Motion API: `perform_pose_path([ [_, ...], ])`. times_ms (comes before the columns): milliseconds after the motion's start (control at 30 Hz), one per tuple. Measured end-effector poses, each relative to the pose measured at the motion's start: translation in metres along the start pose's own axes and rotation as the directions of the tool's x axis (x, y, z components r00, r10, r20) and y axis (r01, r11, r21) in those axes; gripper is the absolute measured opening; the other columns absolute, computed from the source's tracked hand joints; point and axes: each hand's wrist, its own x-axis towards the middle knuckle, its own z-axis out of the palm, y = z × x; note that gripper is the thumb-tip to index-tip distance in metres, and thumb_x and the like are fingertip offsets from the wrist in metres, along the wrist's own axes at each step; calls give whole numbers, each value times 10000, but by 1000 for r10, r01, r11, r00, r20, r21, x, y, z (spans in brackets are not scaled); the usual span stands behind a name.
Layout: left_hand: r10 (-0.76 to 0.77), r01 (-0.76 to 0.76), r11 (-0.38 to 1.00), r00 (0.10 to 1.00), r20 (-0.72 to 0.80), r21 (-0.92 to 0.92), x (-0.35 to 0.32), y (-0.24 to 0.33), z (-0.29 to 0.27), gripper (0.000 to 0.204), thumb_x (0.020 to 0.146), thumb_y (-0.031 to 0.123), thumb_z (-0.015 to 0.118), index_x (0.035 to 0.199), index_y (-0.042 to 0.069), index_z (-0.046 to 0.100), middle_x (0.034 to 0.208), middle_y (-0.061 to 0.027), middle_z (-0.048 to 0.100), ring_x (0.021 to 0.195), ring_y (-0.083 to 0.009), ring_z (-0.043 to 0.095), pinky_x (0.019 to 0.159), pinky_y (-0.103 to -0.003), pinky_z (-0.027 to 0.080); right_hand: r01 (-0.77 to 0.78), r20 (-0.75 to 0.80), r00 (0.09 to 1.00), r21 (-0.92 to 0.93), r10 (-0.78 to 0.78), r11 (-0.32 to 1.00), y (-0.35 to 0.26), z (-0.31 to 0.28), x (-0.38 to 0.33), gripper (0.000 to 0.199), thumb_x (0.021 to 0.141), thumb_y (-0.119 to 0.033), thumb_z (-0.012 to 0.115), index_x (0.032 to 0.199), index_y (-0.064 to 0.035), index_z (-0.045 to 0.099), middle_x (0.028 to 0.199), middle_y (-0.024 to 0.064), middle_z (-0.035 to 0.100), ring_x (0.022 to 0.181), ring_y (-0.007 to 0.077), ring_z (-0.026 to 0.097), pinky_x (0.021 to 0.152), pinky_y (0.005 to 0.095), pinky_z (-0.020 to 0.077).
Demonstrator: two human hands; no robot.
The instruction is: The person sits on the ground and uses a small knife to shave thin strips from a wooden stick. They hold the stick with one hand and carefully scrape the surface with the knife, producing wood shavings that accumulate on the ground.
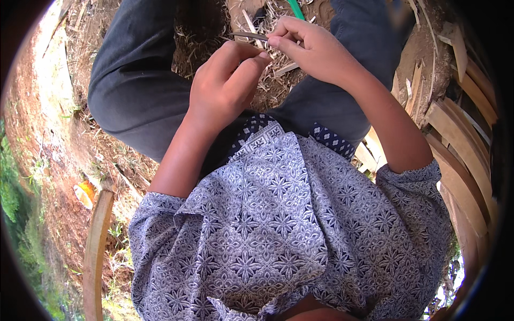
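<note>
Both my hands are close together above the ground between my legs. Pinched between thumb and fingers of my right hand (310, 51) is a thin, dark, blade-like strip (247, 35), its narrow end pointing left over my left hand. Whether it is a knife blade or a sliver of wood I cannot tell. My left hand (227, 80) is closed just below it, thumb pressed against the bent forefinger. What those fingers hold, if anything, is too small to make out. Past the right hand shows a bright green strip or handle (295, 9).
Thin shavings (270, 80) litter the brown soil between my dark-trousered legs. Several long wooden planks (455, 166) lie stacked along the right side. A wooden post or board (97, 251) stands at the lower left, near an orange object (84, 193).
</note>
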Motion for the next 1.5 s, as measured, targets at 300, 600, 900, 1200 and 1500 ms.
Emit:
perform_pose_path([
  [300,6,-6,1000,998,-58,9,4,-2,-5,243,751,-97,763,944,31,689,924,-115,679,798,-250,702,648,-334,574,-23,-8,1000,-182,22,983,-7,0,10,228,1011,-334,626,1030,-110,660,661,44,593,587,164,568,569,361,432],
  [600,3,3,999,991,-136,42,4,-1,1,232,798,-109,789,925,23,646,920,-132,702,807,-240,718,667,-317,582,-62,-285,959,-180,9,982,46,17,54,232,1036,-243,593,1077,-21,646,794,65,629,726,158,619,667,324,493],
  [900,6,3,998,989,-150,60,5,-6,-4,226,832,-94,777,946,32,627,921,-132,703,862,-247,745,698,-323,600,-58,-5,998,-105,57,993,-13,5,13,230,1043,-312,596,1085,-89,631,715,49,575,644,135,546,618,323,436],
  [1200,26,-17,998,990,-140,67,6,-1,3,227,826,-103,776,940,24,627,903,-123,690,868,-256,750,696,-326,603,-202,-200,951,177,236,963,21,17,51,312,1002,-336,657,991,-25,685,803,40,669,753,138,612,684,315,500],
  [1500,34,-24,998,987,-159,64,7,-4,-3,214,861,-99,749,960,19,601,915,-136,672,868,-281,756,690,-343,619,-24,-30,999,254,33,967,16,21,65,277,943,-314,736,873,-49,697,680,-16,596,637,98,536,608,307,454],
])
